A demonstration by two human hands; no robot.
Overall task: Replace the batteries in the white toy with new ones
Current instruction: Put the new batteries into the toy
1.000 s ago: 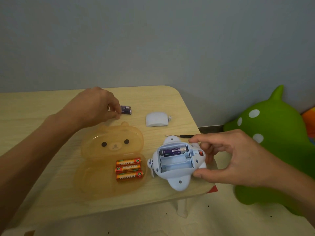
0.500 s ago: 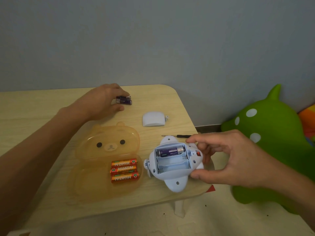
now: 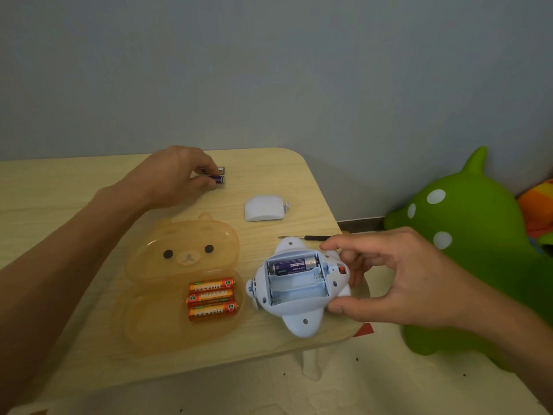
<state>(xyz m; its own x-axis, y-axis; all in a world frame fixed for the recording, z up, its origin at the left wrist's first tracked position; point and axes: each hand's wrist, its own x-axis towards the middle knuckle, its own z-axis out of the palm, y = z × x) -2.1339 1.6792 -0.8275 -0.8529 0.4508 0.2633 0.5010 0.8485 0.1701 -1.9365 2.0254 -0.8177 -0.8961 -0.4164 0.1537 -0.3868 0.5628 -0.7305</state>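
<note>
The white toy lies belly up near the table's front right corner, and my right hand grips its right side. Its battery bay is open: one purple battery sits in the far slot, while the two nearer slots are bare. Towards the back of the table, my left hand pinches a purple battery that rests on the wood. Just behind it lies a second purple battery. Three orange batteries lie in the open bear-shaped orange case.
The toy's white battery cover lies behind the toy, and a small black screwdriver lies between them. A green inflatable toy stands on the floor right of the wooden table, whose right edge is beside my right hand.
My left hand has carried a purple battery away from the bear case to the back of the table, where it now lies beside another purple one. My right hand still holds the toy.
</note>
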